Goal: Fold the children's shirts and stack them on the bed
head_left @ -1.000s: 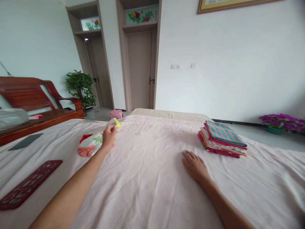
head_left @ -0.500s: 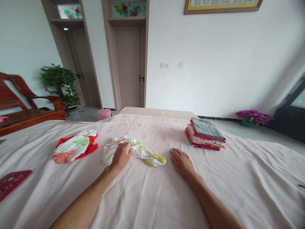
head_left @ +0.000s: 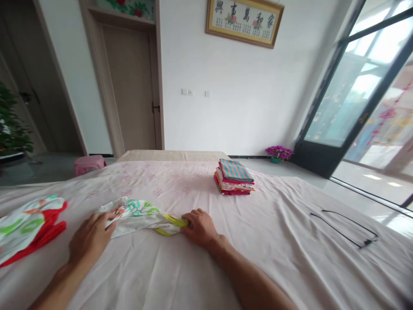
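Observation:
A crumpled white garment (head_left: 138, 218) with a green and orange print and yellow trim lies on the bedspread; its exact kind does not show. My left hand (head_left: 92, 237) is at its left end, thumb and fingers closing on the cloth. At the opposite end, my right hand (head_left: 200, 227) pinches the yellow-trimmed tip with curled fingers. Further left rests a red and white printed garment (head_left: 29, 221), partly cut off by the picture edge. A folded stack of clothes (head_left: 235, 176) stands beyond my right hand, a striped blue and orange piece on top.
Black-framed glasses (head_left: 366, 243) lie on the bedspread (head_left: 290, 258) at the right. Past the bed are a pink stool (head_left: 89, 164), a green plant (head_left: 13, 122), purple flowers (head_left: 279, 152) and a glass door (head_left: 337, 99).
My right hand has gone from lying flat on the bedspread to gripping the garment's yellow end. My left hand has shifted to its left end. The view has turned right, bringing the glasses in.

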{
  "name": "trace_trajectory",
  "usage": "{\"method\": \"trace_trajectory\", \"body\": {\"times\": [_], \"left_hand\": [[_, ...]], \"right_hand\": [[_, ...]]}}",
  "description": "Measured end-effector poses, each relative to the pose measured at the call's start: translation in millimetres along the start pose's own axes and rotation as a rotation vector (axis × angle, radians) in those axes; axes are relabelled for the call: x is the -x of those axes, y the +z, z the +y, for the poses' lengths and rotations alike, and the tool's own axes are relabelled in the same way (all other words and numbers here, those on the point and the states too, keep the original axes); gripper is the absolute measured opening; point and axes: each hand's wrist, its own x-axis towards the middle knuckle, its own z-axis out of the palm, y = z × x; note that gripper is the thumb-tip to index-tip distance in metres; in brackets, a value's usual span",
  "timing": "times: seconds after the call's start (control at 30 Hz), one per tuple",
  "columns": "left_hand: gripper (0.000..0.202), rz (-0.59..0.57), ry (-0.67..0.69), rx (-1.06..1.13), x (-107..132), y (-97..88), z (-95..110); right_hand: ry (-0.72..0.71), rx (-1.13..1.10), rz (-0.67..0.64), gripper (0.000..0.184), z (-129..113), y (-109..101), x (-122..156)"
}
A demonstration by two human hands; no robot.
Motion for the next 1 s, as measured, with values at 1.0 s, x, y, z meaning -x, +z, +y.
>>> {"method": "trace_trajectory", "body": {"times": [1.0], "left_hand": [[0.045,-0.155,0.146,0.278,-2.0,32.6,12.1]], "right_hand": [[-0.286,-0.176,0.111,0.016,10.8,-5.9,-2.7]]}}
